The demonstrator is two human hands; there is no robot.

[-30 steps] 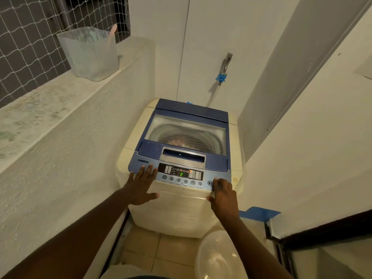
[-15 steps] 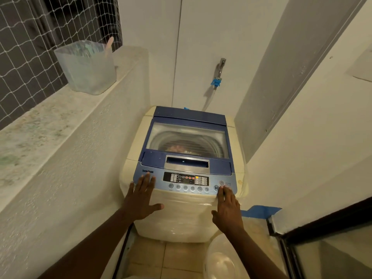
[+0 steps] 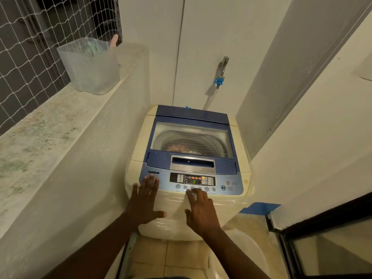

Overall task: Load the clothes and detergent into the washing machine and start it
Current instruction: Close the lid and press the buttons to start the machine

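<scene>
Narrow laundry nook | washing machine [image 3: 189,158] lid closed | left hand [image 3: 145,204] resting splayed, empty | right hand [image 3: 201,213] fingers [image 3: 190,195] spread, hovering over program buttons [image 3: 193,187] | risk: pressing wrong button instead of start/pause [image 3: 223,187]

Washing machine [image 3: 189,216] on tiled floor [image 3: 159,256]

A tub [image 3: 90,65] sits on the ledge [image 3: 40,127] left of the washing machine [image 3: 191,158].

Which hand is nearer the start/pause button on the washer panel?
Right. The right hand has its fingertips on the panel's middle buttons, left of the start/pause button. The left hand rests flat at the panel's far left end.
</scene>
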